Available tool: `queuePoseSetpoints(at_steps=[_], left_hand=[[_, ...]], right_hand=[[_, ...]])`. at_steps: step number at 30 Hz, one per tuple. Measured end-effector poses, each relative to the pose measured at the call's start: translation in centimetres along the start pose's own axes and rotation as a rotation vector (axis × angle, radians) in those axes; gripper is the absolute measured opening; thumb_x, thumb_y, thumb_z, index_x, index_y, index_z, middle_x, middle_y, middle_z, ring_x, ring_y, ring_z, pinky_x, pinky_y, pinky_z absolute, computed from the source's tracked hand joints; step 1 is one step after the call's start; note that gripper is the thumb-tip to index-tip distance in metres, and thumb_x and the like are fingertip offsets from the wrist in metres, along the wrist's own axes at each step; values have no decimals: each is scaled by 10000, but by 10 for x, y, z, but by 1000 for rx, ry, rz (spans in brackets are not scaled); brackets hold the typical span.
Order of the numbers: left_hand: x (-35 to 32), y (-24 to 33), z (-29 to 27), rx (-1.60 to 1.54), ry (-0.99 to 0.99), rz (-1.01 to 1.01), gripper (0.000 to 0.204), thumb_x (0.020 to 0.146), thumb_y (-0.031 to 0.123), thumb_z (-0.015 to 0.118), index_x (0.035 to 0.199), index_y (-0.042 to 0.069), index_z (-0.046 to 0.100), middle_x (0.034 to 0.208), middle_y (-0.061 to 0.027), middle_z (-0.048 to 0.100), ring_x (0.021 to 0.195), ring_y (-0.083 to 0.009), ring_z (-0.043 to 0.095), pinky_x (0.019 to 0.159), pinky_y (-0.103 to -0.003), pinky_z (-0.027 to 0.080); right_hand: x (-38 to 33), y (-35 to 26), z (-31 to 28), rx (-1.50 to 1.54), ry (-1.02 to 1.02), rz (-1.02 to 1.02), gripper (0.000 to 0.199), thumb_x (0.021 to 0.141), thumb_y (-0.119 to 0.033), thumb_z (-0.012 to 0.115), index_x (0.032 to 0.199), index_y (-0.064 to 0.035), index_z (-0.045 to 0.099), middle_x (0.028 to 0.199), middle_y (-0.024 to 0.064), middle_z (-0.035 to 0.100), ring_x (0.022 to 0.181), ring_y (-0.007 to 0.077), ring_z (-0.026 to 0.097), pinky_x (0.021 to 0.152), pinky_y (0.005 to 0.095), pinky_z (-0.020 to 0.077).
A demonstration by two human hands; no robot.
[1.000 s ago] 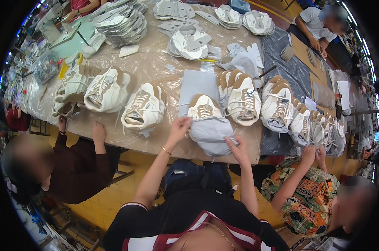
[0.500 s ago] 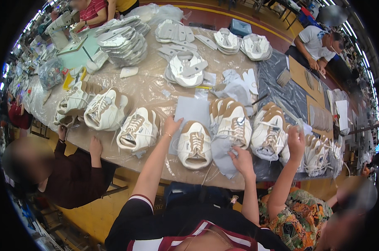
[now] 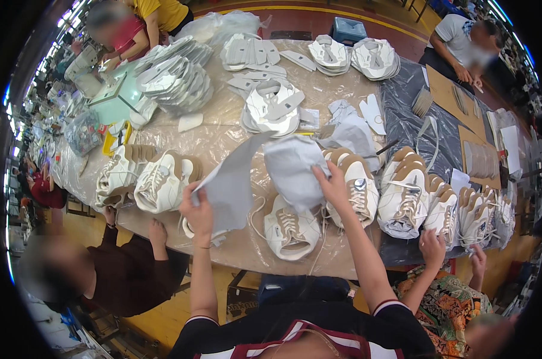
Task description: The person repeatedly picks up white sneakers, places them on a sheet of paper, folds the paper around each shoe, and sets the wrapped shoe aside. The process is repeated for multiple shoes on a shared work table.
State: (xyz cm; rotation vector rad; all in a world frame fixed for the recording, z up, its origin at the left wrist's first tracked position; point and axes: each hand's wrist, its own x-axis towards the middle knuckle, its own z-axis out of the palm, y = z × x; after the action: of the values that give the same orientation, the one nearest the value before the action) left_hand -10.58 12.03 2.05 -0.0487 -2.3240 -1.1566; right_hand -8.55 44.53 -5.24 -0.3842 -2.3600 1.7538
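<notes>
left hand [image 3: 197, 210] raised over the near bench [image 3: 223, 128] edge, fingers pinched shut on the lower corner of a grey paper sheet [image 3: 230, 185], which hangs up and away, slightly bowed. right hand [image 3: 332, 186] fingers closed on a crumpled paper wad [image 3: 293, 170], held above an open white shoe [image 3: 290, 230] on the bench. judgement: paper is light, limp, tears easily; best taken by an edge or bunched. shoe is soft, light; hold at collar.

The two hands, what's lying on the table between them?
In the head view, a white sneaker with tan laces lies between the left hand and right hand, under the grey paper sheets they hold.
</notes>
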Motion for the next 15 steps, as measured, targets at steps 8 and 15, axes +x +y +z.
queuePoseSetpoints(at_steps=[8, 15], left_hand=[[54, -5, 41, -351, -156, -334, 169, 916, 86, 626, 1039, -30, 636, 947, -86, 673, 875, -154, 612, 779, -291, 489], [10, -103, 203, -442, -402, -495, 346, 917, 245, 644, 1029, -82, 647, 971, -156, 699, 892, -187, 641, 802, -325, 497]], right_hand=[[69, 104, 87, -245, 90, 101, 432, 871, -230, 649, 1214, 16, 555, 1112, 268, 622, 1054, 438, 584, 906, 462, 459], [60, 86, 54, 168, -12, 76, 379, 939, -178, 581, 1259, 16, 525, 1186, 183, 614, 1123, 263, 581, 956, 350, 442]])
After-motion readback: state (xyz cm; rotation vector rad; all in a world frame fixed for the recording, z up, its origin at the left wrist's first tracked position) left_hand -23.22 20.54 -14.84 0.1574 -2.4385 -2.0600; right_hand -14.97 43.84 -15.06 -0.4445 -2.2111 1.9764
